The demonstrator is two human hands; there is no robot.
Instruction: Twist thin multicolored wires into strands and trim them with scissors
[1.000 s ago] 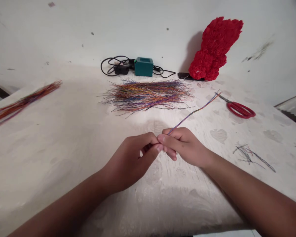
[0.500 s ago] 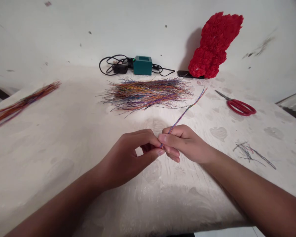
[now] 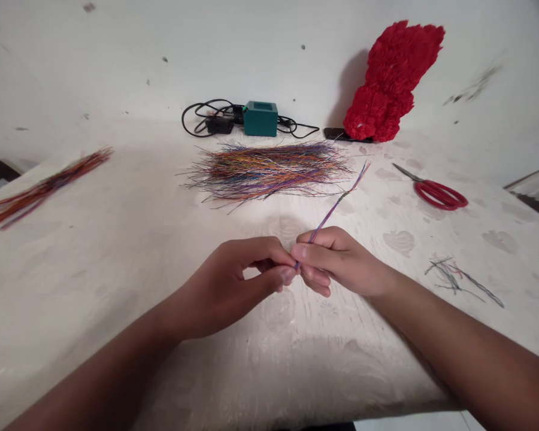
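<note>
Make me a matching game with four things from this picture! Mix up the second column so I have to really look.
Column one:
1. scissors
2. thin wire strands
3. big wire pile
4. small box

Column two:
A. teal, at the back near the wall
B. lying in many colours, in the middle of the view
C. red-handled, over on the right
D. in the grip of the left hand and right hand

Right pairs: 1-C, 2-D, 3-B, 4-A
</note>
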